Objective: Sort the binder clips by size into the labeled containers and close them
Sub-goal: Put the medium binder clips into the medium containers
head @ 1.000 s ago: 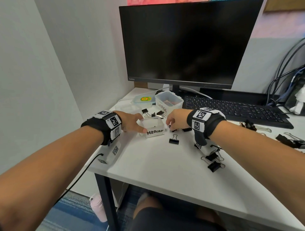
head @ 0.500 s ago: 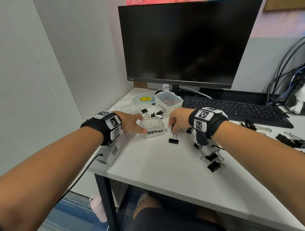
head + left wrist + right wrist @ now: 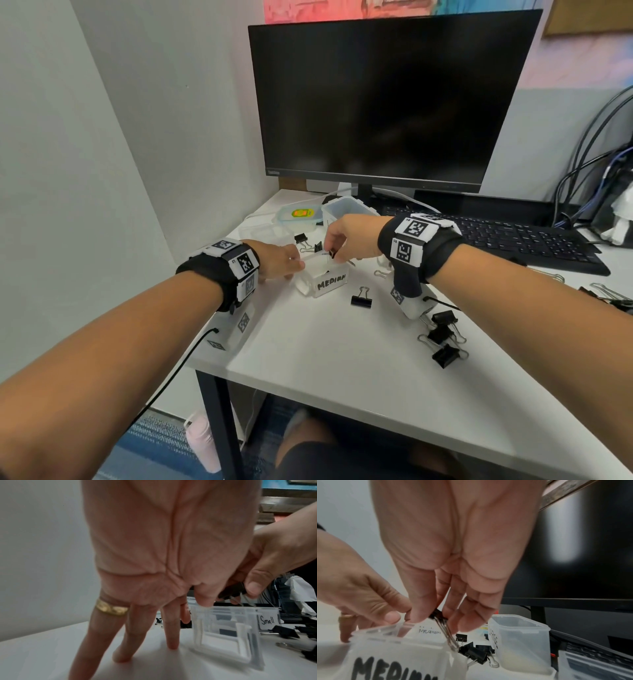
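the desk (image 3: pixel 342 359) carries it all. under both hands sits the open medium container (image 3: pixel 322 279); the left hand (image 3: pixel 277 262) steadies its rim, fingers straight. the right hand (image 3: pixel 352 240) pinches a binder clip (image 3: pixel 436 614) just above the opening. the drop looks next: simply let go, then fetch another.

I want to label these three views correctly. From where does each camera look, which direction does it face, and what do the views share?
Head: worn on the head, facing forward and down at the white desk; both forearms, left hand and right hand show.
Left wrist: looks along the left palm at the Medium container; fingers touch the desk.
Right wrist: looks along the right palm; its grip pinches a binder clip over the container.
Shared: all three show the Medium container; each wrist view also shows the other hand.
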